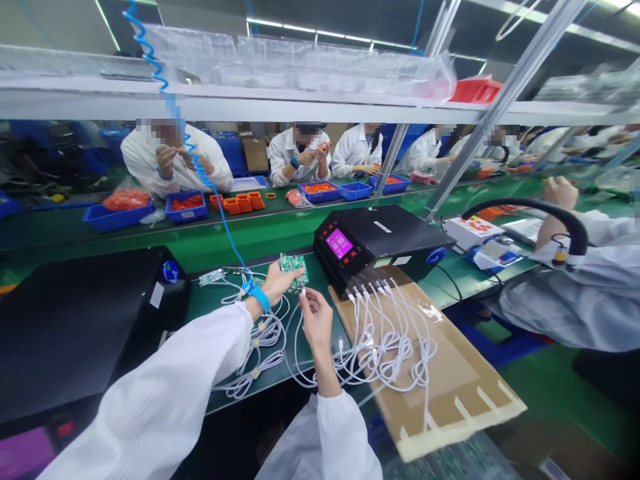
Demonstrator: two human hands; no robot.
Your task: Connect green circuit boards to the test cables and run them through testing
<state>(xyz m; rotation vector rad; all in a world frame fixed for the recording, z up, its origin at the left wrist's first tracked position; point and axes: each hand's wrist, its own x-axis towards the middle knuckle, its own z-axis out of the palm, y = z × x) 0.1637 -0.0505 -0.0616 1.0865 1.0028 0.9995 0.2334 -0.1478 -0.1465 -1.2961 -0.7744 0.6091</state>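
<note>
My left hand [278,283], with a blue wrist strap [258,296] and its coiled blue cord, grips a green circuit board [294,268] by its left side. Just below the board's lower edge, my right hand [316,316] pinches the white plug [303,291] of a white cable. The plug is at the board's edge; whether it sits in a socket I cannot tell. Bundled white cables [265,343] lie on the green bench under my left forearm. More circuit boards [213,277] lie left of my left hand, partly hidden by it.
A black tester [385,233] with a lit purple screen stands ahead, several white cables [395,333] plugged into its front and draped over a cardboard sheet [465,373]. Another black box [85,320] is at left. Co-workers sit across the bench behind blue bins [186,208]; one sits at right.
</note>
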